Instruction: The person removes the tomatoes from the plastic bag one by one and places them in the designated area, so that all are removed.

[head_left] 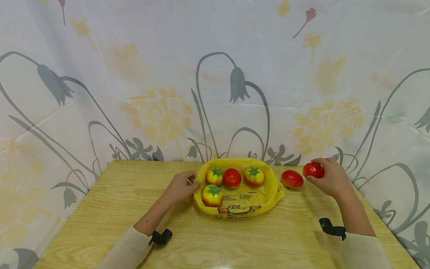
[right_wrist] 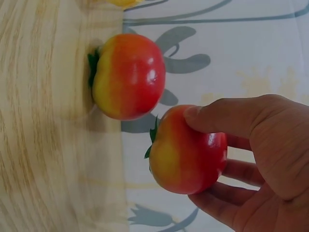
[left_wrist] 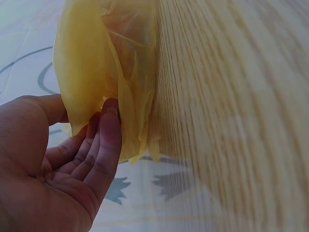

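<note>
An opened yellow plastic bag (head_left: pixel 248 214) stands mid-table with several toy tomatoes inside, among them a red one (head_left: pixel 232 178) and a yellow-orange one with green leaves (head_left: pixel 212 195). At its left rim, my left hand (head_left: pixel 179 187) pinches the bag between thumb and fingers; the left wrist view shows the thin plastic (left_wrist: pixel 87 58) in that grip. My right hand (head_left: pixel 329 177) holds another toy tomato (right_wrist: pixel 186 154), red with a yellow-green leafy end, raised off the table. Beside it, a similar loose tomato (right_wrist: pixel 130 77) rests leaf-side down on the wood, right of the bag.
The wooden table (head_left: pixel 111 209) ends at the back against a pale curtain (head_left: pixel 161 45) with grey and yellow flower prints, which also hangs along both sides. Black wrist mounts (head_left: pixel 162 237) sit by the sleeve cuffs.
</note>
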Tool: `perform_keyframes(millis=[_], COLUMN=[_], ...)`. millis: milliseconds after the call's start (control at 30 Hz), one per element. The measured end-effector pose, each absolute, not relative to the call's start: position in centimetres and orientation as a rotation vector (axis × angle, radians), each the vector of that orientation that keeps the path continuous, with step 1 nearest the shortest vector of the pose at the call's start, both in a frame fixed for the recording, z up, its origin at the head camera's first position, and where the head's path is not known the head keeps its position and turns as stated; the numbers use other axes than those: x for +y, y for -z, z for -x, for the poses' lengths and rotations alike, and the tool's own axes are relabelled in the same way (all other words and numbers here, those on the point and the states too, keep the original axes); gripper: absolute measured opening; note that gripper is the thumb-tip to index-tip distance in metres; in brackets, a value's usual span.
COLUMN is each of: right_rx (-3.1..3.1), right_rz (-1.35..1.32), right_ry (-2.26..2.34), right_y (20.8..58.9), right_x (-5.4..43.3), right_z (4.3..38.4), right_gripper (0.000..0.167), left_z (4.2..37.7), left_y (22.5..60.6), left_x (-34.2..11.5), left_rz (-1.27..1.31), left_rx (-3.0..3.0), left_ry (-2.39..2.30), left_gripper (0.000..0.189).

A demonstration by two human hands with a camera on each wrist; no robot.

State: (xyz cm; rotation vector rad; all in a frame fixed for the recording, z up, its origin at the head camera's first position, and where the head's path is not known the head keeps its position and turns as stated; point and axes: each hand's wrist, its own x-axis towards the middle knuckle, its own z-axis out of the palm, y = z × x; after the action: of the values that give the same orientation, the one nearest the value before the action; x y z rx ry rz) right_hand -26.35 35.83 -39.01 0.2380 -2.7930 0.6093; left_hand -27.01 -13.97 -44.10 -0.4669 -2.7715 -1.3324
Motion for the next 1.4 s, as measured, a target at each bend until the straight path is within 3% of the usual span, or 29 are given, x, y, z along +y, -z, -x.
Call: perform_keyframes(millis=[1400], right_rx=[-2.822], right_rz=[-0.229], right_ry=[-0.605], right_y=[42.8], right_x=[37.4], right_z=[27.8], right_gripper=[0.057], left_z=[27.0], left_y=[44.2], left_x=[-14.0], left_rz=[0.475], left_rx=[-2.760], left_ry=[1.342], left_gripper=[0.013])
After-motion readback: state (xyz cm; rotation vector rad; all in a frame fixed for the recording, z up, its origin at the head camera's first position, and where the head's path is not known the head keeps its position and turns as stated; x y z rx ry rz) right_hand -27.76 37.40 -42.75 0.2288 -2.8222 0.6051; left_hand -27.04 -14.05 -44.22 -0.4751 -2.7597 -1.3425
